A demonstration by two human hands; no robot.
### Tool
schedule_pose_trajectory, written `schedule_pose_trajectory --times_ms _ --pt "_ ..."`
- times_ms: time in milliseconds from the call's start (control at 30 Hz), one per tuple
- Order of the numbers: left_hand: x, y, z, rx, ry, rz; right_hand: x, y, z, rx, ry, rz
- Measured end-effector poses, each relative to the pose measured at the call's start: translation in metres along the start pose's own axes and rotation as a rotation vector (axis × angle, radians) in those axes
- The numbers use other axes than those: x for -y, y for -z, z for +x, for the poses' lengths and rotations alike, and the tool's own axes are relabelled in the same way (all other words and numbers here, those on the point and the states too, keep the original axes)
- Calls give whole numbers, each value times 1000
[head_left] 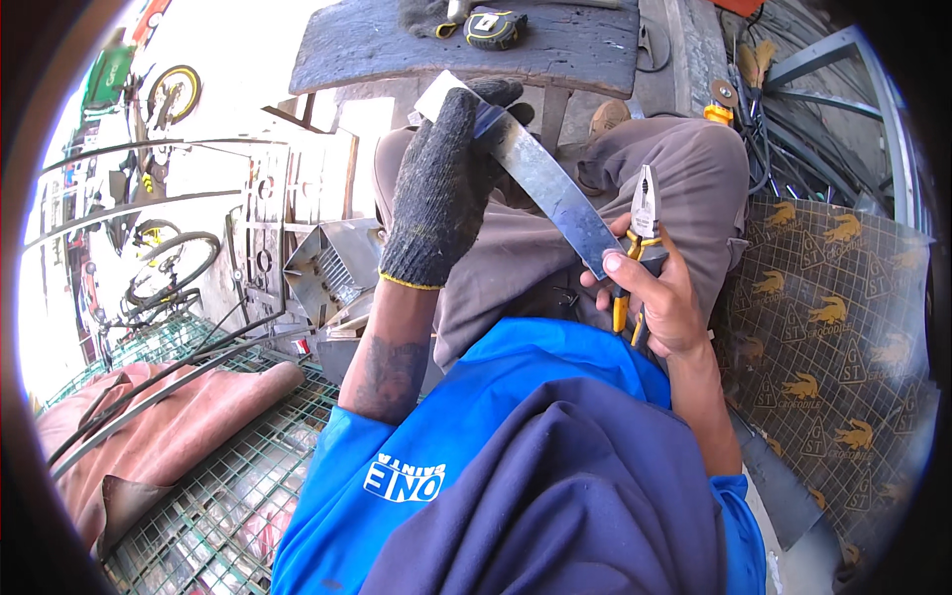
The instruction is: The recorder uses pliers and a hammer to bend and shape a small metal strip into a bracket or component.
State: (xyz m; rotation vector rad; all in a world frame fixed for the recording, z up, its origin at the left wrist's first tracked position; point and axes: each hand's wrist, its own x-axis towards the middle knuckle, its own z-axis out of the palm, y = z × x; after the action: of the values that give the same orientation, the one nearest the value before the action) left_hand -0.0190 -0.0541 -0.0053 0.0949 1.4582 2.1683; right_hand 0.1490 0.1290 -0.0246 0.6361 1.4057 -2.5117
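A curved flat metal strip [555, 183] slants across my lap, its upper end bright and its lower end bluish. My left hand [436, 188], in a dark knit glove with a yellow cuff edge, is closed round the strip's upper part. Bare, my right hand [666, 293] grips a pair of combination pliers [646, 203] with yellow and black handles, jaws pointing up and away from the strip. The thumb of that hand also rests against the strip's lower end; the fingers behind it are partly hidden.
Ahead stands a worn dark wooden bench [377, 45] bearing a tape measure [494, 30]. An angle grinder [722, 99] and cables lie at the far right, near a grey metal frame [878, 69]. A brown cloth [188, 407] covers green wire mesh [228, 496] on the left; bicycles stand beyond.
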Motion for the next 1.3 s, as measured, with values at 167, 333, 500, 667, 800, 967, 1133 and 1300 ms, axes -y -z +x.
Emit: schedule_pose_trajectory --times_ms 167,333,500,667,800,967,1133,1300 --pt "11 6 -7 97 -140 42 3 0 7 -178 153 -3" --pt "9 9 -26 -9 112 -235 24 13 7 -220 218 115" --pt "17 26 -40 177 185 -559 30 29 8 -217 269 178" --pt "7 33 -46 239 395 -836 35 27 9 -240 294 175" --pt "16 27 -32 488 412 -384 35 24 9 -213 286 153" --pt "35 13 -23 644 604 -151 38 18 9 -205 261 118" --pt "69 36 -27 587 396 47 41 18 11 -266 256 -30" --pt "93 34 -20 449 533 -240 42 18 15 -286 225 133"
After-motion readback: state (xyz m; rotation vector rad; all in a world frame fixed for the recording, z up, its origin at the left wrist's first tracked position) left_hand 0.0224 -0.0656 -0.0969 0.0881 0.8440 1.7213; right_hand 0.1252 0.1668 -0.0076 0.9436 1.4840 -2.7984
